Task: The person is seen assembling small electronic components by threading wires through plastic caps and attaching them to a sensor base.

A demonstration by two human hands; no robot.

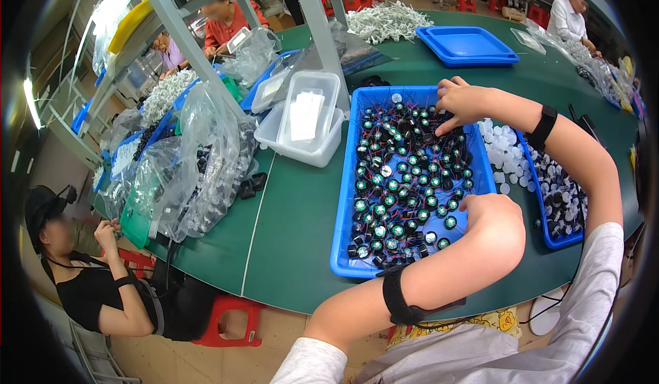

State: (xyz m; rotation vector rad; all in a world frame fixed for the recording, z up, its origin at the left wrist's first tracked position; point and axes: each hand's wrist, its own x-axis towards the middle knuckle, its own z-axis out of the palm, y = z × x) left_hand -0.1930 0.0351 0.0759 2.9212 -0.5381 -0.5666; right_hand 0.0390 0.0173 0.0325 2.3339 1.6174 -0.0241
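A blue tray point(345, 178) on the green table holds many small round black parts point(401, 178) with green faces and thin red and dark wires. My right hand point(463, 106) reaches over the tray's far right corner. Its thumb points down among the parts, apart from the fingers near the far rim, and nothing shows in its grasp. Lower down, my left hand point(495, 219) lies over the tray's right side, wrist bent. Its back faces up and hides most of the fingers; one fingertip shows near the parts. Whether it holds anything is hidden.
White discs point(503, 152) lie right of the tray, beside a second blue tray point(547, 229) of black and white parts. Clear plastic containers point(302, 140) and bagged parts point(199, 171) stand left. Stacked blue trays point(468, 46) are farther back. A co-worker point(96, 274) sits at left.
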